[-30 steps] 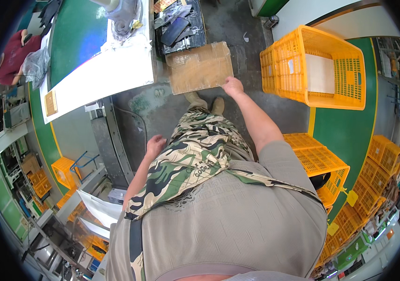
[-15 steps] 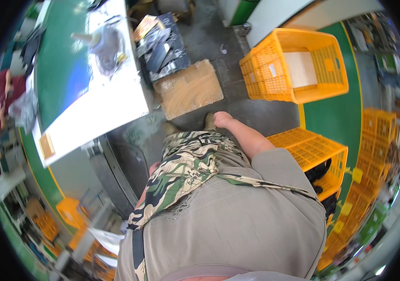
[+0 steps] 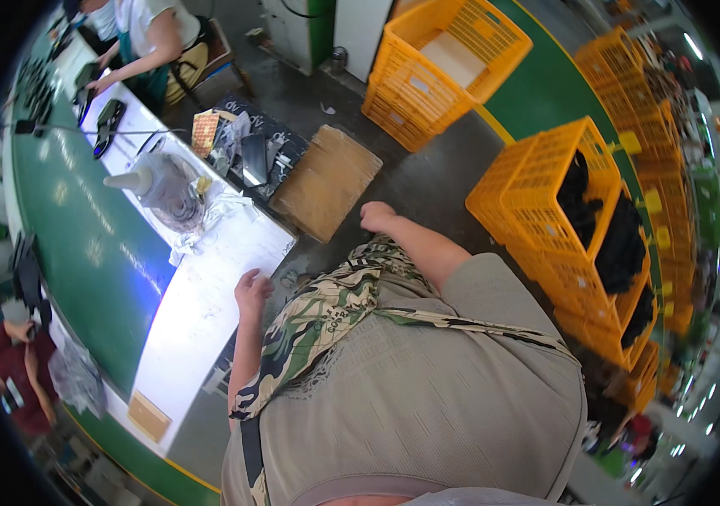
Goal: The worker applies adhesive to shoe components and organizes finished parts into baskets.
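My left hand (image 3: 253, 293) is raised beside the edge of the white worktable (image 3: 199, 312), its fingers apart and loosely bent, holding nothing. A clear plastic bottle with a pale nozzle (image 3: 170, 192) stands on that table, with crumpled white material around its base. In front of my body, my right hand (image 3: 376, 216) is curled into a loose fist with nothing showing in it. Nearest to it is a brown cardboard box (image 3: 326, 181) with tape over its top. Behind that sits a dark box (image 3: 280, 139) heaped with scraps and plastic wrapping.
An orange crate (image 3: 410, 84) with a pale sheet inside stands ahead. To the right, stacked orange crates (image 3: 528, 185) hold black items. A green conveyor belt (image 3: 81, 211) runs along the table, with dark shoes (image 3: 108, 126) near a seated co-worker (image 3: 153, 38). Another person (image 3: 26, 371) works far left.
My view has turned to the right, and the table and crates sit differently in it. My left hand has come up into sight from beside the apron. My right hand stays curled.
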